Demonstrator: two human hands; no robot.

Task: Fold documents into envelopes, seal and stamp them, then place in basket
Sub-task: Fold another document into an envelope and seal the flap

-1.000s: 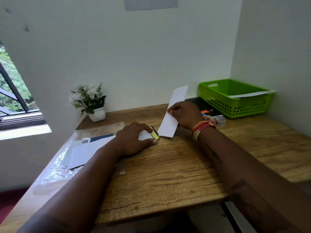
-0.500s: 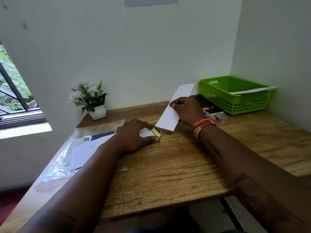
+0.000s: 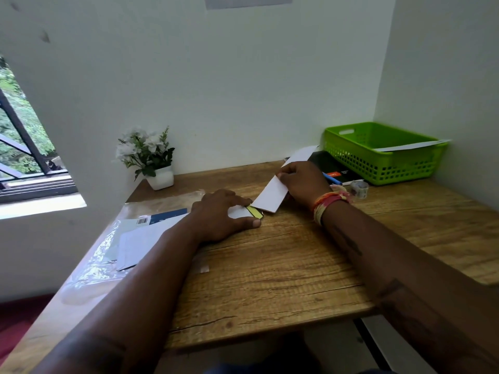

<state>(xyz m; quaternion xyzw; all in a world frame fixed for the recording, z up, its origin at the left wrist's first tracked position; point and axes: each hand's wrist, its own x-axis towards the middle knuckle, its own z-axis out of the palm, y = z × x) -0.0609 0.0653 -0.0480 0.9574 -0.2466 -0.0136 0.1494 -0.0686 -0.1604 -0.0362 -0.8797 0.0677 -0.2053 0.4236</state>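
My right hand (image 3: pixel 302 184) grips a folded white document (image 3: pixel 271 197), a long strip slanting from the desk toward the back wall. Its near end almost touches the mouth of a white envelope (image 3: pixel 237 212) with a yellow-lined flap (image 3: pixel 254 211). My left hand (image 3: pixel 224 215) lies over that envelope, thumb and fingers curled round its open end on the wooden desk (image 3: pixel 283 265). The green basket (image 3: pixel 383 168) stands at the back right corner with a white sheet (image 3: pixel 410 145) across its rim.
A clear plastic pack of envelopes (image 3: pixel 140 233) lies at the left edge under my left forearm. A potted white flower (image 3: pixel 151 157) stands by the wall. A black notebook (image 3: pixel 332 168), a blue pen (image 3: pixel 330 179) and a tape roll (image 3: pixel 359 188) sit before the basket.
My right hand has lowered the folded document from a steep tilt to a flatter slant, bringing its near end to the envelope's mouth. My left hand has stayed on the envelope.
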